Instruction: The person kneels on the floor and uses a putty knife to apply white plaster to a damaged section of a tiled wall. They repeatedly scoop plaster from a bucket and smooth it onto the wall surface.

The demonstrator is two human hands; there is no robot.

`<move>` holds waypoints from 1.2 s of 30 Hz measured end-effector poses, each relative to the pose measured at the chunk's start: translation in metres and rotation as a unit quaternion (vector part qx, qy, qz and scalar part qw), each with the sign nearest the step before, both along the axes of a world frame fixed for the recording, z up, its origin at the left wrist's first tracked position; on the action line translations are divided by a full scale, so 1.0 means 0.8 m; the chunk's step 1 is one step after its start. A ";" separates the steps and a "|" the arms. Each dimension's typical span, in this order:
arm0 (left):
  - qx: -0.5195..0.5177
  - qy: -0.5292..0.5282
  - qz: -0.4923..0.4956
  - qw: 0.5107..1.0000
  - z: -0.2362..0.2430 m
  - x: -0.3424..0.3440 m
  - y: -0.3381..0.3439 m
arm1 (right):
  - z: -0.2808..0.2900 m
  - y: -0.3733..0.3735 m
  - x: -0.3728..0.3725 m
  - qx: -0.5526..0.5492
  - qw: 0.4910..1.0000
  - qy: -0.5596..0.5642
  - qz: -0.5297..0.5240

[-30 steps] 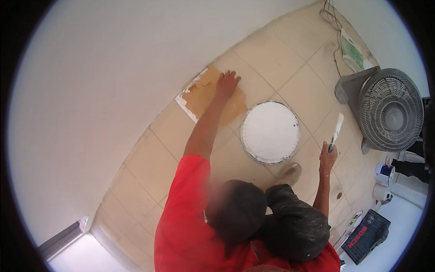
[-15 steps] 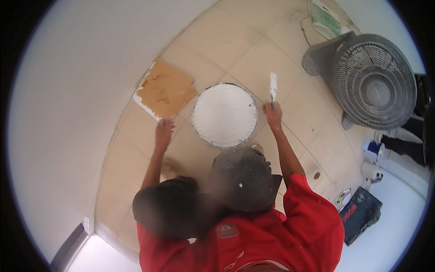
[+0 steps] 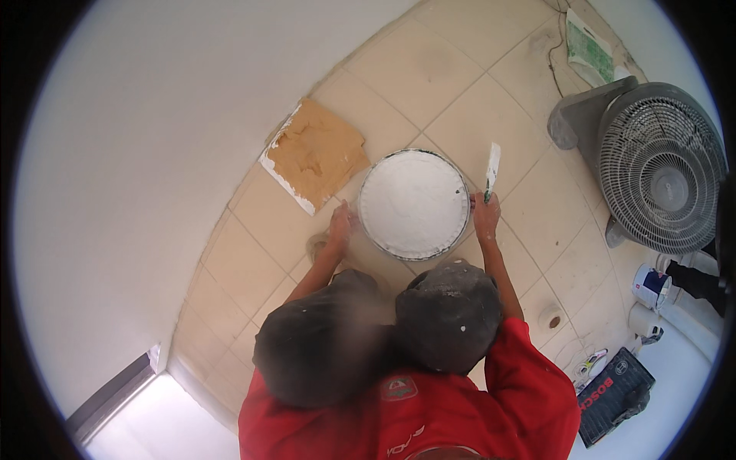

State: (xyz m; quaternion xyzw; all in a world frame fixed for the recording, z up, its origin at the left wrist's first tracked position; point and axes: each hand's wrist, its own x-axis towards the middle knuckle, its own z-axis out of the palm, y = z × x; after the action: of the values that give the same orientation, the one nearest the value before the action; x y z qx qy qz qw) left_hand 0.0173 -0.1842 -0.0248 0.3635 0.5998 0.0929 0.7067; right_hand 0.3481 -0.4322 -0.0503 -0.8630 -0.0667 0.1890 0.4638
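A round bucket (image 3: 414,204) full of smooth white paste stands on the floor in front of my knees. My right hand (image 3: 486,213) is closed around the handle of a putty knife (image 3: 493,167), its blade coated white and pointing away from me. The fingers of that hand reach the bucket's right rim; whether they press on it I cannot tell. Beside the bucket's left side is my left hand (image 3: 341,222), slightly blurred, holding nothing, with its fingers apart. A tan board (image 3: 318,149) with white paste along its edge lies beyond the left hand, near the wall.
A large grey floor fan (image 3: 659,169) stands at the right. Behind it lies a green and white bag (image 3: 589,50). White tubs (image 3: 650,287) and a dark case (image 3: 616,395) are at the lower right. A pale wall (image 3: 153,153) runs along the left.
My left hand has left the corner of the tan board and come over to the bucket's left side. My right hand, with the putty knife, has drawn close to the rim. The view has shifted.
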 end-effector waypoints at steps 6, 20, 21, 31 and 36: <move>0.012 -0.067 -0.025 0.997 0.027 0.064 -0.015 | -0.001 -0.012 0.043 -0.033 0.996 -0.061 -0.051; 0.294 -0.077 -0.222 0.927 0.055 0.190 -0.015 | 0.022 -0.047 0.215 -0.201 0.936 -0.276 -0.089; 0.301 -0.053 -0.225 0.925 0.074 0.173 -0.007 | 0.027 -0.033 0.214 -0.170 0.945 -0.263 -0.092; 0.318 0.089 -0.018 0.944 0.134 0.008 0.091 | 0.038 0.312 0.025 0.142 0.983 -0.094 0.068; 0.390 0.167 -0.055 0.904 0.161 -0.035 0.132 | 0.052 0.397 -0.078 0.011 0.994 -0.049 0.099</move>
State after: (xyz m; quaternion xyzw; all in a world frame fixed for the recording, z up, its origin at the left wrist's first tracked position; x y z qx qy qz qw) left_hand -0.0107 -0.0786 0.1042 0.6526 0.6043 0.2181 0.4017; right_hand 0.2853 -0.1147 -0.0084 -0.8554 -0.1764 0.1907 0.4481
